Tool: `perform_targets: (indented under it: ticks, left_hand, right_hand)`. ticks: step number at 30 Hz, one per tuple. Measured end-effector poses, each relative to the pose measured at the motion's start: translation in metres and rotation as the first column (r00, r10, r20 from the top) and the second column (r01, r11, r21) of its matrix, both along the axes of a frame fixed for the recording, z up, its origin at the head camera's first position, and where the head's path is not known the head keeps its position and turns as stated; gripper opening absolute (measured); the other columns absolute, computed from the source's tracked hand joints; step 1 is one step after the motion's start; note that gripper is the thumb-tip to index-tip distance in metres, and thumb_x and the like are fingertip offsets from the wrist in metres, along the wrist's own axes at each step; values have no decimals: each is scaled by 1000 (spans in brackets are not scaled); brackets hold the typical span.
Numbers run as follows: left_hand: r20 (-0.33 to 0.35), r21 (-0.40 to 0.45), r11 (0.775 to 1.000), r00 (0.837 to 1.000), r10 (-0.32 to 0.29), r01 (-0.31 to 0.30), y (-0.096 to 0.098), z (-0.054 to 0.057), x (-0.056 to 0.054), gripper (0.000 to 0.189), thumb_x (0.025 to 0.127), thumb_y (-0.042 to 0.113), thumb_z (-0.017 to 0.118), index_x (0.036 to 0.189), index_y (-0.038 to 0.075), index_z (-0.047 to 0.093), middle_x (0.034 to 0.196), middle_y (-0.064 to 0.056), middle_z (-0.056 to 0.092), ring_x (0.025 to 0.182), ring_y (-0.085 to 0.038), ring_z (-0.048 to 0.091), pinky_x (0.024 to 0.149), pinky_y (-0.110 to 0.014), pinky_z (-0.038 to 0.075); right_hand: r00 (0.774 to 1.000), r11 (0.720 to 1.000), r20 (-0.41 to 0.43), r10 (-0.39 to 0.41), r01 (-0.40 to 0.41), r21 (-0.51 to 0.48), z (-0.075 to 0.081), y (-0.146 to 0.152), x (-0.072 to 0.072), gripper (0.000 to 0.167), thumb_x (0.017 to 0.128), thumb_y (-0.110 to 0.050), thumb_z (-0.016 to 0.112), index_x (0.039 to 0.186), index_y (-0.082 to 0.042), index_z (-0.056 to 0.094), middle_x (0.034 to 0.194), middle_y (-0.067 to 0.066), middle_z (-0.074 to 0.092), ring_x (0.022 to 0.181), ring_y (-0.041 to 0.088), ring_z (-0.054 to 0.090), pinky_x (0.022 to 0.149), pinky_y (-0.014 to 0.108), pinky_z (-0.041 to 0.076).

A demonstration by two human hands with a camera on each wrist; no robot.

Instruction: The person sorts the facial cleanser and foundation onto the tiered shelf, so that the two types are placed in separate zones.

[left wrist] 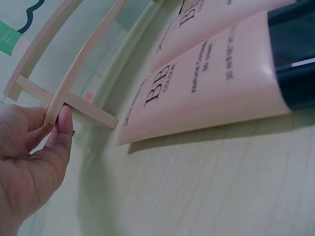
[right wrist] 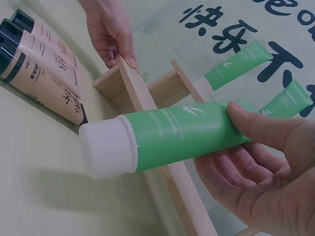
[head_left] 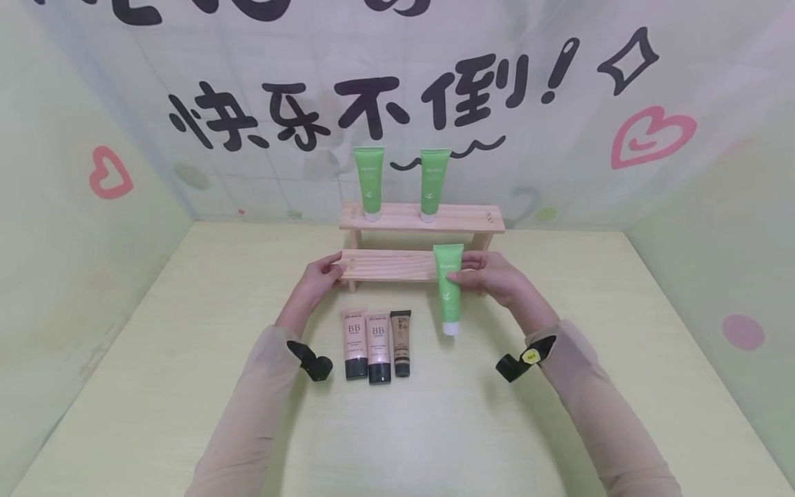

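A two-step wooden rack (head_left: 391, 266) stands near the back wall. My left hand (head_left: 319, 277) grips the left end of its lower step, the thumb and fingers pinching the board's edge in the left wrist view. With my right hand (head_left: 499, 277) I hold a green tube (head_left: 448, 298) by its side, white cap downward, in front of the lower step's right end. The right wrist view shows the thumb on the tube's front and the fingers behind it. Two more green tubes, one left (head_left: 370, 181) and one right (head_left: 433, 183), stand cap-down on the upper step.
Before the rack, two pink BB tubes with black caps, left (head_left: 355, 338) and middle (head_left: 378, 345), lie beside a brown tube (head_left: 401, 342) on the pale table (head_left: 435, 442). A printed backdrop (head_left: 298, 179) rises behind, with side panels at both sides.
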State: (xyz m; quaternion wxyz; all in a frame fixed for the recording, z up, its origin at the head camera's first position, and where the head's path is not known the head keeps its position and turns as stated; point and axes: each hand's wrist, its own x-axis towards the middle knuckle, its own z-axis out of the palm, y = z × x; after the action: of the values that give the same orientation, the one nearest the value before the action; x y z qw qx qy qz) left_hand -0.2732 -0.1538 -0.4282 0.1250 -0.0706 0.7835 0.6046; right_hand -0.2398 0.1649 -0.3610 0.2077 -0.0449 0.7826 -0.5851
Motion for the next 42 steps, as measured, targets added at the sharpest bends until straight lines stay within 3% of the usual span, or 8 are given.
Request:
perform_targets:
  ticks: [3, 9, 17, 28, 42]
  left_hand:
    - [3, 2, 1000, 1000, 2, -2, 0, 0, -1, 47, 97, 16, 44, 142, 12, 33, 128, -19, 50, 90, -10, 55, 94, -29, 49]
    - [1, 8, 1000, 1000, 7, -7, 0, -1, -1, 47, 97, 17, 45, 142, 12, 33, 128, -19, 49, 91, -10, 55, 91, -24, 50]
    - [-6, 10, 1000, 1000, 6, -6, 0, -1, -1, 47, 97, 15, 44, 142, 10, 31, 128, -20, 49, 94, -13, 55, 89, -23, 51]
    - [14, 37, 999, 1000, 16, -17, 1, -1, -1, 47, 97, 14, 44, 142, 11, 31, 130, -19, 47, 94, -12, 54, 92, -26, 50]
    - [-12, 4, 1000, 1000, 5, -5, 0, -2, 0, 47, 97, 15, 44, 142, 11, 33, 127, -19, 50, 97, -14, 54, 91, -24, 50]
  right_hand:
    - [1000, 1000, -5, 1, -1, -5, 2, 3, -1, 56, 82, -6, 64, 130, 8, 40, 113, 14, 60, 83, 5, 62, 86, 27, 52]
    - [999, 1000, -32, -4, 4, -20, 8, 8, -2, 53, 82, -3, 62, 128, 11, 41, 94, -4, 62, 80, 4, 62, 79, 19, 53]
    - [998, 1000, -60, 16, -16, -12, 15, 14, -8, 51, 83, -6, 63, 128, 8, 43, 107, 6, 61, 85, 6, 63, 84, 24, 53]
    - [997, 999, -72, 2, -4, -32, 27, 15, -16, 53, 83, -5, 63, 129, 9, 41, 89, -12, 63, 84, 4, 62, 81, 22, 53]
    - [997, 999, -78, -6, 3, -34, 43, 19, -31, 55, 86, -4, 60, 133, 9, 36, 88, -13, 61, 82, 2, 61, 82, 20, 53]
